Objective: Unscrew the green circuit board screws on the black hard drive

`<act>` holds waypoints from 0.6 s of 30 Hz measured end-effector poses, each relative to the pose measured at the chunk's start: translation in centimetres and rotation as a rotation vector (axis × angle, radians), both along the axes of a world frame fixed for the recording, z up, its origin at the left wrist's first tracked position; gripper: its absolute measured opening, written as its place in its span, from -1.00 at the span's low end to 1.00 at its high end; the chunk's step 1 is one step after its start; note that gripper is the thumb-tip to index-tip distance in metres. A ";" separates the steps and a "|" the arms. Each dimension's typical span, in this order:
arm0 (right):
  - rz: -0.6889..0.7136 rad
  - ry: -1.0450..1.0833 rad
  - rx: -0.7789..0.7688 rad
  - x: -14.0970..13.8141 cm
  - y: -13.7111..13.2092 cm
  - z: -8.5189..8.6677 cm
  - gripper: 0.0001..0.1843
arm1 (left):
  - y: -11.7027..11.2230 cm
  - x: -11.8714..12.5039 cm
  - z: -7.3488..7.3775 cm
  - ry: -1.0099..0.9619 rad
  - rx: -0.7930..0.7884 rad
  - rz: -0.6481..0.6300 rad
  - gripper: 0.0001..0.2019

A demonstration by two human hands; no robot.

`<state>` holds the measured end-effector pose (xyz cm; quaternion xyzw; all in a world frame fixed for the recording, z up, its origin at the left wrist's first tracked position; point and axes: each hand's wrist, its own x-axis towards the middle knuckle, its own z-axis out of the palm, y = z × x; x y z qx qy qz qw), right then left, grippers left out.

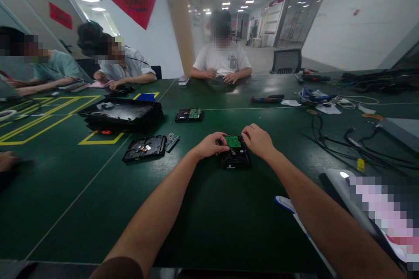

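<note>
A black hard drive (235, 158) lies on the green table in front of me, its green circuit board (232, 141) facing up at the far end. My left hand (212, 144) is closed on the drive's left side, with the thumb over the edge of the board. At the far right corner, the curled fingers of my right hand (257, 138) are closed at the drive's edge; their tips are partly hidden. To the left lies another hard drive (144, 148), beside a loose circuit board (172, 142). Farther back is a third hard drive (189, 114) with a green board.
Black trays (122, 113) are stacked at the left. A screwdriver (266, 99) lies behind my right hand. Black cables (347, 141) and a grey metal box (401, 128) occupy the right side. A person (222, 59) sits opposite, others at the left.
</note>
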<state>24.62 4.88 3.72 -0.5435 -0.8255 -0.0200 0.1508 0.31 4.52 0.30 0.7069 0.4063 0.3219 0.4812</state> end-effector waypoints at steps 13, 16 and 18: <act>0.190 -0.157 -0.036 -3.7 -3.3 1.5 -0.67 | 0.1 -0.1 0.1 0.021 0.013 -0.010 -0.75; 0.195 -0.157 -0.039 -3.7 -3.2 1.5 -0.68 | 0.1 -0.1 0.1 0.023 0.005 -0.002 -0.75; 0.198 -0.161 -0.042 -3.7 -3.2 1.4 -0.68 | 0.0 -0.1 0.1 0.022 0.004 -0.002 -0.75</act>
